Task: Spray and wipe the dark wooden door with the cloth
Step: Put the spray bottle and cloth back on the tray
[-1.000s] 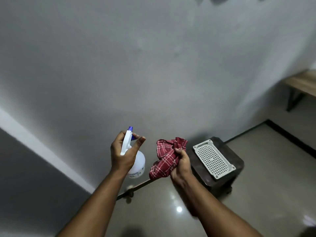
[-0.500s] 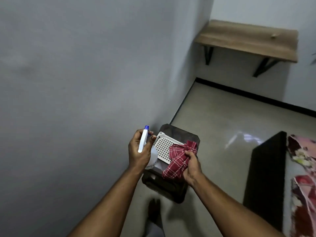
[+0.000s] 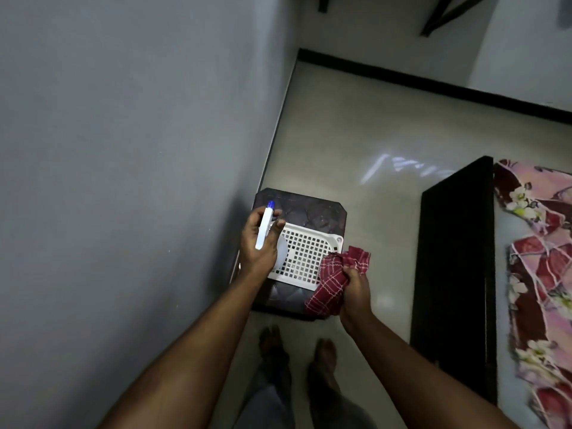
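Over the dark stool (image 3: 309, 209), which stands on the floor against the grey wall (image 3: 123, 150), the person holds both tools of the task. The left hand (image 3: 258, 246) is closed around the neck of the spray bottle (image 3: 265, 230), above the left part of the stool; its blue nozzle points away from the person, and the fingers lie near the trigger, though I cannot tell if one presses it. The right hand (image 3: 356, 284) grips the red checked cloth (image 3: 332, 274) in a bunch, over the near right corner of the stool. The two hands are apart, and between them lies a white perforated basket (image 3: 309, 249) on the stool top. The person's bare feet (image 3: 274, 345) stand just in front of the stool.

To the right of the stool, a tall dark board (image 3: 455, 258) rises from the floor, with a flowered cover (image 3: 538, 258) beyond it. It is probably part of a bed, not the door, but I cannot tell for sure. No surface that is clearly a door shows.

My judgement is that no spraying or wiping is in hand at this moment: bottle and cloth are only being carried over the basket. Whether the door is already cleaned, the view does not say. If the work is not done, the next move calls for turning from the stool to the door, aiming the nozzle at the wood, and squeezing the trigger while the right hand keeps the cloth ready to wipe.
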